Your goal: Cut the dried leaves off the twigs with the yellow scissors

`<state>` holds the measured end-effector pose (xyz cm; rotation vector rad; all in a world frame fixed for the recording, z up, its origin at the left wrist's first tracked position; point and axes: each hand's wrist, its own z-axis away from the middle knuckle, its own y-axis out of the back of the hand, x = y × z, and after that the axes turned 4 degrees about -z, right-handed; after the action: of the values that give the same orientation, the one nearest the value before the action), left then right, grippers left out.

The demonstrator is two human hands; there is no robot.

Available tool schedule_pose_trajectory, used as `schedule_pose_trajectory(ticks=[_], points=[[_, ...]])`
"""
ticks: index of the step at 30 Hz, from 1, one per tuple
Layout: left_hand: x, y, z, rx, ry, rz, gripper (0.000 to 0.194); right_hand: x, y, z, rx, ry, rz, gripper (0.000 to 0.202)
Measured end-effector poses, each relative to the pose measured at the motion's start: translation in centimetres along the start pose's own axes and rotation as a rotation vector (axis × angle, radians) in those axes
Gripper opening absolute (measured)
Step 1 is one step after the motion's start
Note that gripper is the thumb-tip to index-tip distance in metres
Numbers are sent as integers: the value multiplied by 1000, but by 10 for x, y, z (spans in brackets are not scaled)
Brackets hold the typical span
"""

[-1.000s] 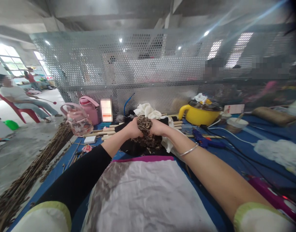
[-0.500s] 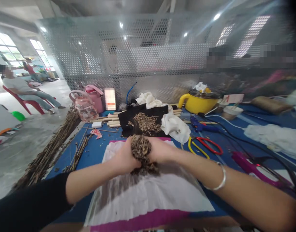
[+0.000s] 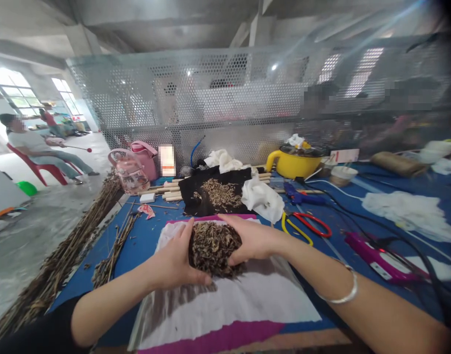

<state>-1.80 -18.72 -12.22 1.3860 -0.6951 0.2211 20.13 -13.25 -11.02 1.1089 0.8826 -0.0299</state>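
Observation:
A brown heap of dried, crumbled leaves (image 3: 215, 248) rests on a white cloth (image 3: 247, 305) spread over a magenta sheet (image 3: 218, 338). My left hand (image 3: 177, 260) curves around the heap's left side, its thumb along the front. On the opposite side my right hand (image 3: 253, 238) presses in, fingers over the back and thumb at the front. Between them both hands hold the heap together; the far fingertips are partly hidden. Just behind lies a black cloth (image 3: 190, 196) with loose lighter-brown bits (image 3: 221, 193) on it.
Wooden sticks (image 3: 172, 195) and a white crumpled cloth (image 3: 262, 199) lie behind. Rightward are red-and-yellow-handled pliers (image 3: 312, 223), a blue glue gun (image 3: 302, 195), a yellow pot (image 3: 294, 163), cables and a magenta device (image 3: 376, 255). Dried stalks (image 3: 63, 255) line the left; a person (image 3: 30, 147) sits beyond.
The clump was squeezed up between both hands; now it is lower and spread wider on the white cloth. My hands have moved apart around it, and the view has tilted up slightly.

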Motion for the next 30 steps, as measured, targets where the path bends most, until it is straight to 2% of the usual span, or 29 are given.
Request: schedule_pose_trajectory(ticks=[3, 5, 6, 7, 9, 10, 12, 13, 15, 18, 21, 25, 27, 29, 30], points=[[6, -2, 4, -25, -35, -1, 85, -3, 1, 16, 29, 98, -45, 74], [8, -2, -4, 28, -22, -7, 67, -1, 0, 20, 11, 186, -93, 69], [7, 1, -12, 89, 8, -11, 63, 3, 1, 20, 26, 184, -105, 71], [4, 5, -22, 169, 54, -21, 61, 9, 4, 17, 71, 143, -98, 74], [-9, 15, -50, 330, 141, -79, 57, 29, 14, 9, 246, -17, -15, 72], [-17, 19, -65, 347, 184, -156, 54, 42, 21, 4, 349, -104, 61, 67], [-37, 25, -95, 270, 281, -302, 41, 70, 33, -8, 542, -244, 263, 59], [-46, 24, -107, 237, 320, -343, 37, 83, 38, -13, 598, -300, 354, 57], [-61, 18, -126, 202, 349, -353, 32, 105, 43, -23, 589, -368, 471, 48], [-71, 5, -138, 208, 330, -228, 37, 125, 47, -31, 476, -382, 509, 24], [-71, 0, -140, 291, 306, -72, 40, 137, 58, -32, 490, -400, 522, 23], [-64, 5, -138, 443, 331, -85, 37, 143, 82, -25, 544, -502, 567, 24], [-59, 5, -135, 478, 244, -153, 36, 134, 88, -25, 581, -519, 598, 27], [-54, 0, -133, 422, 54, -169, 31, 114, 82, -32, 596, -398, 555, 33], [-52, -3, -132, 360, -44, -161, 28, 101, 75, -39, 569, -266, 474, 34]])
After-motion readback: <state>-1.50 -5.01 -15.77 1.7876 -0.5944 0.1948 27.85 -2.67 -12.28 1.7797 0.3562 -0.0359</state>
